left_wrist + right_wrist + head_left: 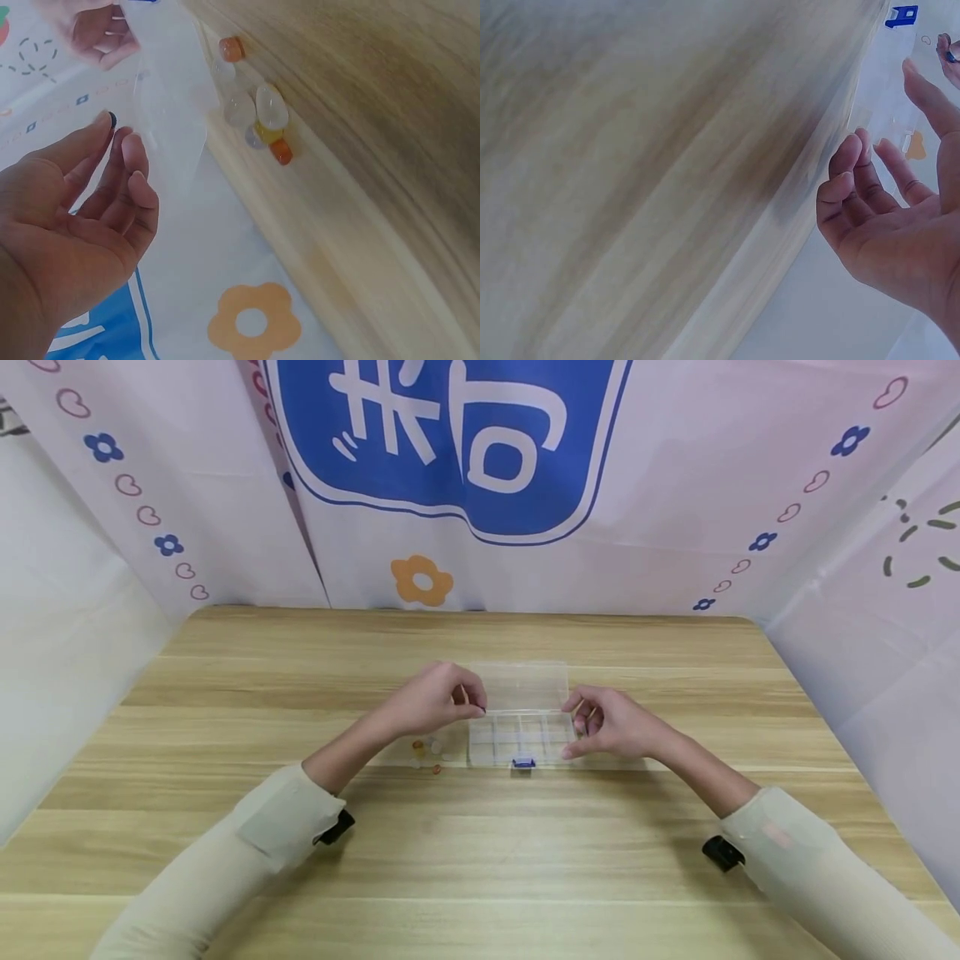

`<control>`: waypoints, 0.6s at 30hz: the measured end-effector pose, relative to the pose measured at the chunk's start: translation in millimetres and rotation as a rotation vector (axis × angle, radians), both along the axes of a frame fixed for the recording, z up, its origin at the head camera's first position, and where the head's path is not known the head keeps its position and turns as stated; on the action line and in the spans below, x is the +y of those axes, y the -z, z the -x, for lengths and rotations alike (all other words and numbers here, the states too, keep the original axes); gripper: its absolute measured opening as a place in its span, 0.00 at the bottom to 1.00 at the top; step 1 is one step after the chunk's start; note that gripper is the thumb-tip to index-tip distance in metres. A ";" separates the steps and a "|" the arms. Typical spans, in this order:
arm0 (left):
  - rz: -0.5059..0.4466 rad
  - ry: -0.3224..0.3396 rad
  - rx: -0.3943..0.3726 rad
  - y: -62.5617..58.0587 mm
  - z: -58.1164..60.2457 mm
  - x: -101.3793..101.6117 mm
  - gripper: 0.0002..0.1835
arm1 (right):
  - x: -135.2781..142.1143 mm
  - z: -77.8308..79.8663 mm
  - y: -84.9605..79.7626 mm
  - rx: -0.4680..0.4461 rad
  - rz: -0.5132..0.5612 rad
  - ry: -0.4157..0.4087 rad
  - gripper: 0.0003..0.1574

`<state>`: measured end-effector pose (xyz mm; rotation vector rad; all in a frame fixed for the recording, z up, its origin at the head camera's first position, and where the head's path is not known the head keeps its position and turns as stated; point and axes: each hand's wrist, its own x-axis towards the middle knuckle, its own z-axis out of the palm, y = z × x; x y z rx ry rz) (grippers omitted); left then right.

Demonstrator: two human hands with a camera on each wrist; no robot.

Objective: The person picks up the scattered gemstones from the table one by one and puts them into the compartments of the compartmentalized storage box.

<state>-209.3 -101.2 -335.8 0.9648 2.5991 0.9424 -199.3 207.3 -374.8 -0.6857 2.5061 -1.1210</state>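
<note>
My left hand (438,697) pinches a small dark rounded piece (113,120) between thumb and index finger, above the left side of a clear compartment box (521,739). The box lies on the table with its transparent lid (521,685) folded back and a blue latch (523,763) at its front. At the box's right end, my right hand (611,722) holds it, thumb at the front corner and index finger at the back one. Left of the box lie several small glossy pieces: orange ones (281,151), a yellow one (268,133) and whitish translucent ones (271,107).
The wooden table (480,860) carries the box near its middle. Behind it hangs a white printed cloth (675,485), with more cloth along both sides. Black wrist straps (335,827) show at the sleeves.
</note>
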 end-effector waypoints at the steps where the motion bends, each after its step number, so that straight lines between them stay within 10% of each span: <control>1: -0.002 -0.002 -0.002 1.0 0.6 1.3 0.02 | 0.1 0.1 -0.1 -0.002 -0.001 -0.001 0.36; 18: -0.053 0.014 -0.041 8.2 6.9 25.8 0.03 | 1.0 1.6 -0.9 -0.012 -0.014 0.005 0.36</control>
